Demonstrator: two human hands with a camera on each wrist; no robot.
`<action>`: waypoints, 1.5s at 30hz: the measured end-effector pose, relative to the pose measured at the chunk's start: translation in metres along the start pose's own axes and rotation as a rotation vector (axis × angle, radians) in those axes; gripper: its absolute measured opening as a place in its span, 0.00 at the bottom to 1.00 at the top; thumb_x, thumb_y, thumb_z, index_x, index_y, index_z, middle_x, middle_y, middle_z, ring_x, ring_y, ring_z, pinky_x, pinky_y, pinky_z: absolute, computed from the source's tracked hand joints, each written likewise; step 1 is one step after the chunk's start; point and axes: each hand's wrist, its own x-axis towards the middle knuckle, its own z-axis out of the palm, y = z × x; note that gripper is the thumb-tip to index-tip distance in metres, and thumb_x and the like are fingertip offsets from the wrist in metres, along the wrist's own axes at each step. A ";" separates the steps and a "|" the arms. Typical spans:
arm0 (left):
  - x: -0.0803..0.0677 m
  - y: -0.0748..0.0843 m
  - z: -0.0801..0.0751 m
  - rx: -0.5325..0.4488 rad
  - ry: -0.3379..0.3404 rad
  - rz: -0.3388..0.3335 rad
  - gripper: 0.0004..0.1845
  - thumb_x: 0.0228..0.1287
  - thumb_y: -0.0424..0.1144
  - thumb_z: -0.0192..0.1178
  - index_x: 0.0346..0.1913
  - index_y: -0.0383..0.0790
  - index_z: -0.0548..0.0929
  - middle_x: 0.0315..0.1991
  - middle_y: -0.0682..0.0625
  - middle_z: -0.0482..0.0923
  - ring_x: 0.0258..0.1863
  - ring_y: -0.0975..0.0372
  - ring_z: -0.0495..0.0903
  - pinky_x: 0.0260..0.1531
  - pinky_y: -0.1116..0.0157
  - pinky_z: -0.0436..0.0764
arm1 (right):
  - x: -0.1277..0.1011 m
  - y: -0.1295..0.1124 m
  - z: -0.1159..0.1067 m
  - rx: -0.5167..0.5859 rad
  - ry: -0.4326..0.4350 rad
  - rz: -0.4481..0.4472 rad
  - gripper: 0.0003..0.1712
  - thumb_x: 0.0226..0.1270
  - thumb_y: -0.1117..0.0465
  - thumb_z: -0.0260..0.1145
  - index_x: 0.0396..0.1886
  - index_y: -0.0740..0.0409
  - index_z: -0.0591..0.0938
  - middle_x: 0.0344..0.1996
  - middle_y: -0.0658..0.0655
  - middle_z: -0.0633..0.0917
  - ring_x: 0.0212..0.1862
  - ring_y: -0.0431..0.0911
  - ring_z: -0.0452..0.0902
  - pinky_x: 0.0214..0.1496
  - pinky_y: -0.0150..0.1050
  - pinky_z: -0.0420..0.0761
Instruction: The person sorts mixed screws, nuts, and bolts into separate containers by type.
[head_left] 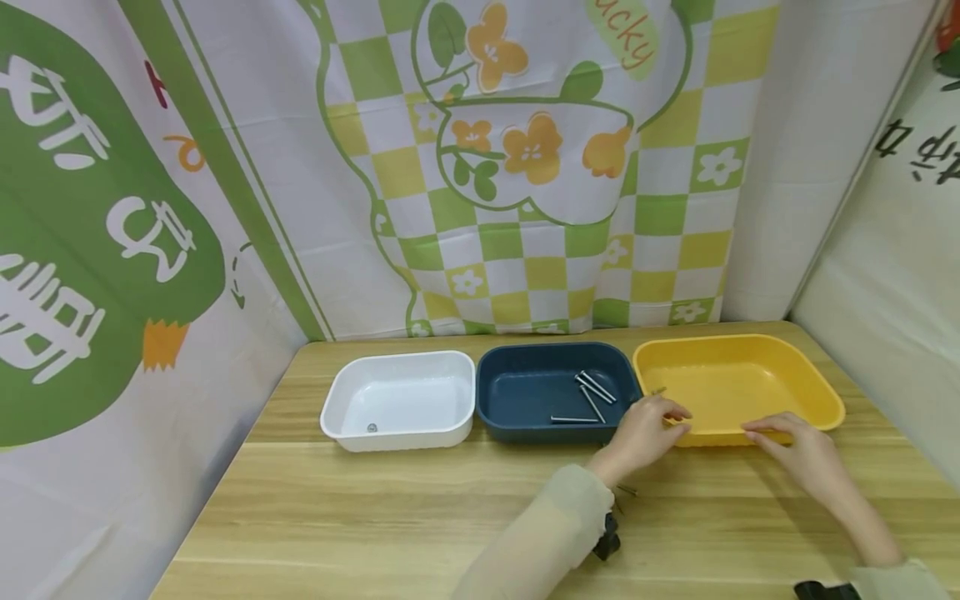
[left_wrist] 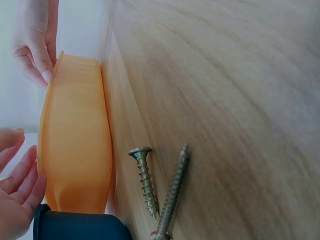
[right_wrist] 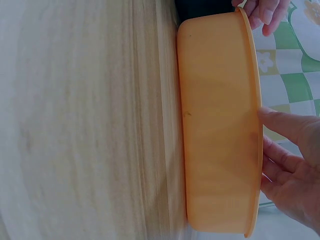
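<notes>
Three trays stand in a row on the wooden table: white (head_left: 397, 400), dark blue (head_left: 525, 392) and yellow (head_left: 738, 383). Several long metal nails (head_left: 588, 396) lie in the blue tray. My left hand (head_left: 660, 412) reaches to the yellow tray's near left corner, fingers fairly straight at the rim. A thin golden bit (head_left: 658, 390) shows just above those fingers; whether it is held I cannot tell. My right hand (head_left: 765, 429) rests its straight fingers on the yellow tray's near rim (right_wrist: 257, 125). Two golden screws (left_wrist: 145, 180) lie on the table under my left wrist.
A small round thing (head_left: 372, 427) lies in the white tray. Patterned cloth hangs behind and on both sides of the table. Bare wood (head_left: 375, 517) stretches from the trays to the near edge.
</notes>
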 end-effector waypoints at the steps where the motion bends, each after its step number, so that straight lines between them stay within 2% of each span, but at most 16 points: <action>1: -0.001 0.000 -0.001 -0.012 -0.002 -0.001 0.08 0.57 0.43 0.59 0.39 0.51 0.83 0.33 0.62 0.77 0.33 0.76 0.72 0.29 0.88 0.63 | 0.000 0.000 0.000 -0.002 -0.004 0.003 0.04 0.51 0.66 0.67 0.28 0.62 0.83 0.27 0.59 0.80 0.36 0.14 0.57 0.31 0.28 0.68; 3: -0.002 0.000 -0.003 -0.029 -0.005 -0.004 0.08 0.57 0.44 0.59 0.39 0.51 0.83 0.33 0.62 0.77 0.33 0.76 0.72 0.29 0.88 0.63 | 0.000 0.000 0.000 -0.005 -0.004 0.003 0.04 0.51 0.65 0.67 0.28 0.62 0.83 0.27 0.59 0.80 0.36 0.14 0.57 0.31 0.29 0.69; 7: -0.005 0.000 -0.006 -0.056 -0.023 0.002 0.08 0.58 0.43 0.58 0.39 0.50 0.83 0.33 0.61 0.76 0.33 0.76 0.72 0.29 0.88 0.63 | 0.000 0.000 0.000 -0.003 0.004 -0.002 0.04 0.50 0.66 0.67 0.28 0.62 0.83 0.27 0.59 0.80 0.36 0.14 0.56 0.32 0.24 0.66; 15: -0.010 0.003 -0.017 -0.051 -0.052 0.070 0.07 0.58 0.42 0.58 0.39 0.49 0.83 0.34 0.62 0.77 0.34 0.77 0.72 0.33 0.88 0.63 | -0.001 0.001 0.001 0.012 0.001 0.001 0.04 0.51 0.66 0.67 0.28 0.62 0.83 0.27 0.59 0.80 0.36 0.14 0.56 0.32 0.21 0.64; 18: -0.013 0.003 -0.021 -0.043 -0.071 0.103 0.07 0.58 0.42 0.58 0.39 0.49 0.83 0.34 0.62 0.78 0.34 0.78 0.71 0.34 0.88 0.63 | -0.001 0.001 0.001 0.006 0.004 0.001 0.04 0.50 0.66 0.67 0.28 0.62 0.83 0.27 0.59 0.80 0.36 0.13 0.56 0.32 0.22 0.65; 21: -0.016 0.002 -0.025 -0.041 -0.094 0.134 0.07 0.58 0.41 0.58 0.39 0.48 0.83 0.34 0.61 0.78 0.34 0.77 0.72 0.34 0.88 0.63 | -0.001 0.001 0.001 0.003 -0.007 0.006 0.04 0.51 0.66 0.67 0.28 0.62 0.83 0.28 0.60 0.80 0.36 0.14 0.56 0.33 0.29 0.69; 25: -0.020 0.000 -0.030 -0.051 -0.148 0.152 0.07 0.57 0.41 0.59 0.38 0.48 0.83 0.33 0.62 0.78 0.33 0.78 0.73 0.32 0.89 0.64 | -0.001 0.002 0.000 0.004 -0.015 0.009 0.05 0.51 0.66 0.67 0.29 0.62 0.83 0.29 0.61 0.80 0.36 0.14 0.56 0.33 0.29 0.69; 27: -0.021 -0.002 -0.031 -0.056 -0.186 0.150 0.07 0.57 0.41 0.59 0.38 0.48 0.82 0.33 0.63 0.78 0.33 0.80 0.72 0.32 0.89 0.64 | -0.001 0.002 0.000 0.006 -0.014 0.006 0.05 0.51 0.66 0.67 0.29 0.62 0.83 0.29 0.61 0.80 0.36 0.14 0.56 0.32 0.23 0.65; 30: -0.024 -0.005 -0.033 -0.044 -0.237 0.159 0.07 0.57 0.40 0.59 0.39 0.49 0.82 0.34 0.64 0.79 0.33 0.82 0.70 0.33 0.89 0.64 | 0.000 0.002 0.000 0.009 -0.010 0.004 0.05 0.51 0.66 0.67 0.29 0.62 0.83 0.28 0.60 0.80 0.36 0.14 0.56 0.32 0.23 0.65; 34: -0.028 -0.010 -0.035 -0.005 -0.303 0.184 0.07 0.58 0.41 0.58 0.39 0.49 0.82 0.35 0.63 0.78 0.33 0.80 0.70 0.33 0.89 0.64 | 0.000 0.001 0.000 0.010 -0.001 0.004 0.05 0.51 0.66 0.67 0.28 0.62 0.83 0.27 0.58 0.80 0.36 0.14 0.56 0.33 0.25 0.67; 39: -0.032 -0.014 -0.037 0.043 -0.388 0.189 0.08 0.58 0.40 0.58 0.40 0.49 0.82 0.35 0.63 0.77 0.32 0.79 0.70 0.30 0.88 0.65 | 0.000 0.001 0.000 0.016 -0.004 -0.002 0.05 0.50 0.66 0.67 0.28 0.62 0.83 0.27 0.59 0.80 0.36 0.14 0.56 0.33 0.20 0.64; 45: -0.037 -0.021 -0.039 0.056 -0.445 0.221 0.08 0.58 0.38 0.58 0.40 0.46 0.82 0.34 0.60 0.78 0.33 0.76 0.73 0.31 0.87 0.66 | 0.000 0.001 0.000 0.019 -0.005 -0.002 0.04 0.50 0.67 0.67 0.28 0.62 0.83 0.27 0.59 0.80 0.36 0.14 0.57 0.33 0.19 0.64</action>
